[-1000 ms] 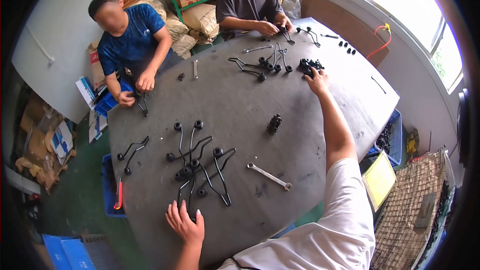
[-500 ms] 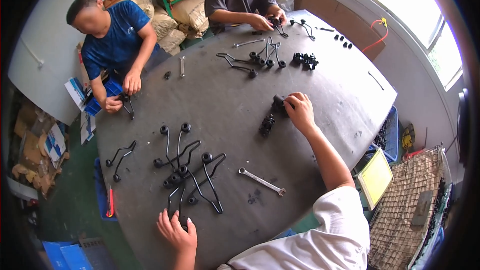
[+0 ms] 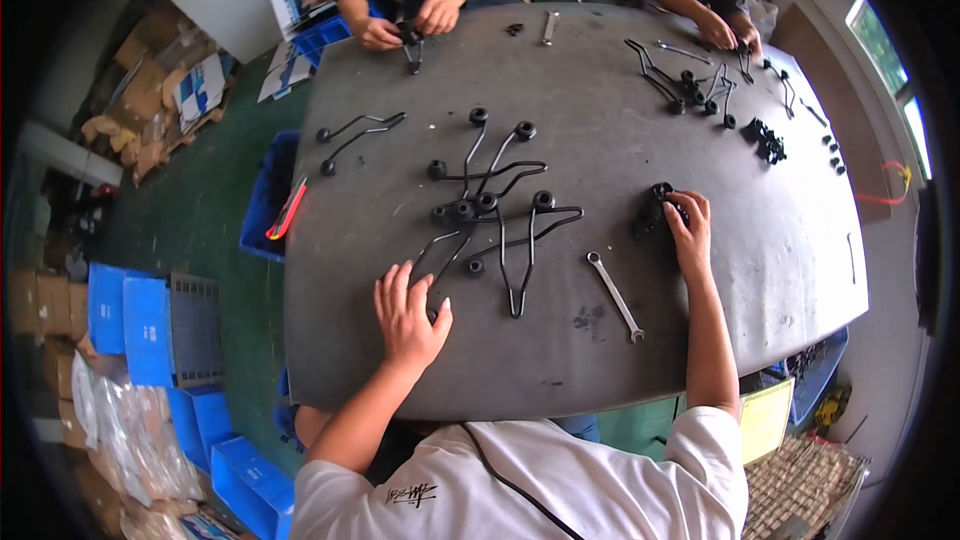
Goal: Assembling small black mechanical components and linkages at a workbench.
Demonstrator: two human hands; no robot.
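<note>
My left hand (image 3: 412,320) lies over the near end of a bent black rod piece (image 3: 440,248), fingers spread, with a black roller partly hidden under it. Beyond it, several black bent rods (image 3: 512,265) with round rollers on their ends overlap in a pile. My right hand (image 3: 690,225) is closed at the fingertips on a small black part (image 3: 662,190), whose exact kind is hard to make out. Touching or right beside that part is a cluster of small black pieces (image 3: 645,225). Between my hands rests a silver combination wrench (image 3: 615,297).
Two people work at the far side, one person's hands (image 3: 410,25) and another's hands (image 3: 730,32) on black parts. More rods (image 3: 650,75) and small black pieces (image 3: 765,140) lie far right. A red cutter (image 3: 288,208) sits on a blue bin (image 3: 262,225) by the left edge.
The view has turned, so the table appears shifted. My right hand has drawn in by the small black cluster with the part at its fingertips. My left hand stays by the rods.
</note>
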